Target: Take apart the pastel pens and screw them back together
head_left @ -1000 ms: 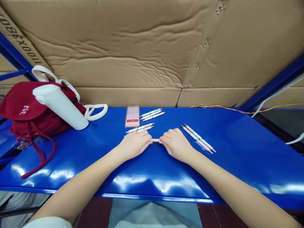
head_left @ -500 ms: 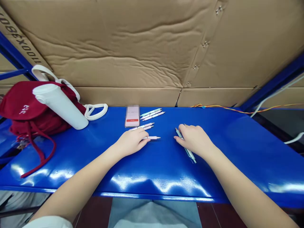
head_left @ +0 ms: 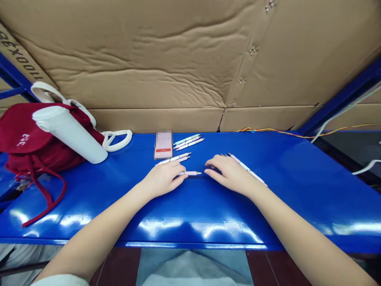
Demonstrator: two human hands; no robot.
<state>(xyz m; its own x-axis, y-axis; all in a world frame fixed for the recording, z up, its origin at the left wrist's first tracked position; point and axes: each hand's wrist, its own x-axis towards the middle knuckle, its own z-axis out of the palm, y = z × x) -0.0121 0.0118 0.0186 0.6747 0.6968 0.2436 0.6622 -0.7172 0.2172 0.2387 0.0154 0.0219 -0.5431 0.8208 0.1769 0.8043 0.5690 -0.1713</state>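
My left hand rests on the blue tabletop, fingers closed around a pale pink pen whose tip points right. Just beyond it lie more light-coloured pens, partly covered by the hand. My right hand is opposite, fingers curved and thumb apart, with nothing visible between them. Along its far right side lie pale pens, partly hidden by the hand and wrist. Farther back, several pastel pens lie side by side, next to a phone with a lit screen.
A dark red bag with a white bottle leaning on it stands at the left. Behind the blue table rises a cardboard wall. Thin red and yellow wires run along the back right.
My right hand has shifted left from the light green pens toward my left hand; its fingers are apart, and pale pens now show on its right. My left hand has stayed on its pen.
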